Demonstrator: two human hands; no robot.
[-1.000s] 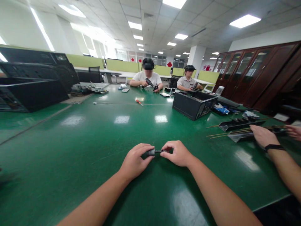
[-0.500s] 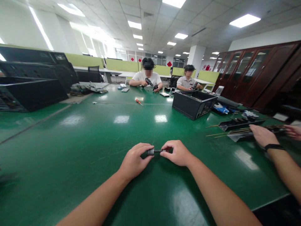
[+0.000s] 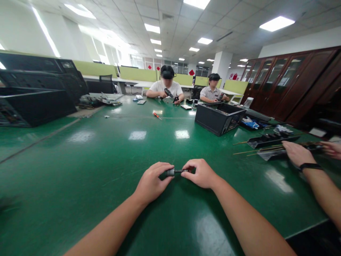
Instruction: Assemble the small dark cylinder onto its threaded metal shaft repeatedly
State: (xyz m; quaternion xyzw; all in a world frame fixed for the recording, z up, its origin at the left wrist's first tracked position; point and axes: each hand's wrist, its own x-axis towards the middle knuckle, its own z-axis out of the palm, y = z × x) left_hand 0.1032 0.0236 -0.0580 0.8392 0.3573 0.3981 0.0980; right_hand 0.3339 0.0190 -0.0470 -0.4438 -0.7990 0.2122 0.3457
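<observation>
My left hand [image 3: 153, 183] is closed around a short grey cylinder [image 3: 171, 172], thumb below and fingers above. A thin dark shaft [image 3: 178, 171] runs from the cylinder to the right, level with the table. My right hand [image 3: 200, 173] pinches the far end of this shaft between thumb and forefinger. Both hands are held low over the green table, in front of me. The fingers cover part of the cylinder and the shaft's end, so what kind of part it is I cannot tell.
An orange-handled screwdriver [image 3: 157, 116] lies farther out on the green table [image 3: 114, 149]. Beyond it stands a black computer case [image 3: 220, 117], with more cases [image 3: 34, 106] at left. On the right, a co-worker's hand [image 3: 298, 153] touches a metal channel [image 3: 274, 153]. Two people sit across.
</observation>
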